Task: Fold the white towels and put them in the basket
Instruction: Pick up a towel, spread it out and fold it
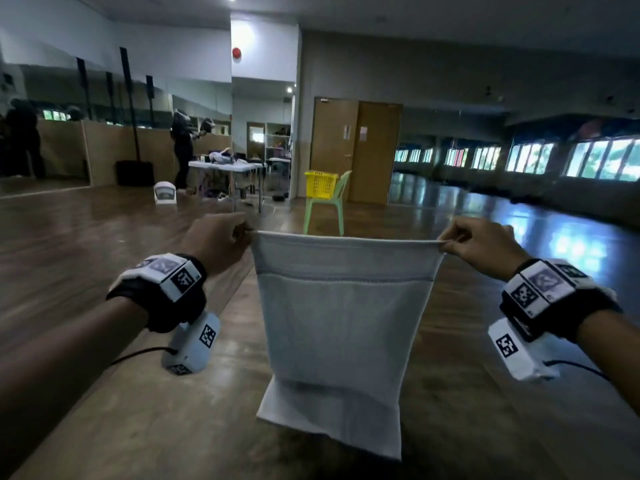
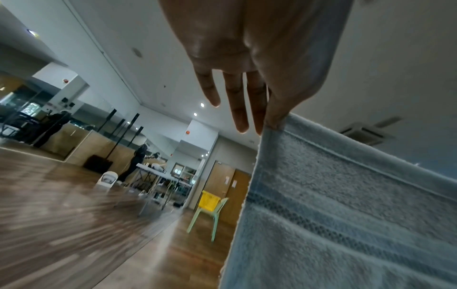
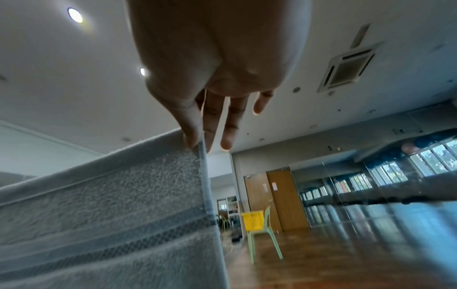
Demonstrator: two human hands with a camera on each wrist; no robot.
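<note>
A white towel hangs stretched between my two hands, its lower end lying on the brown wooden surface in front of me. My left hand pinches the top left corner; thumb and forefinger grip the towel while the other fingers stay straight. My right hand pinches the top right corner of the towel the same way, its other fingers extended. The yellow basket sits on a light green chair far ahead, near the wooden doors.
Wooden floor stretches ahead. A white folding table with items and a person stand at the back left by mirrors. Brown double doors are behind the chair. Windows line the right wall.
</note>
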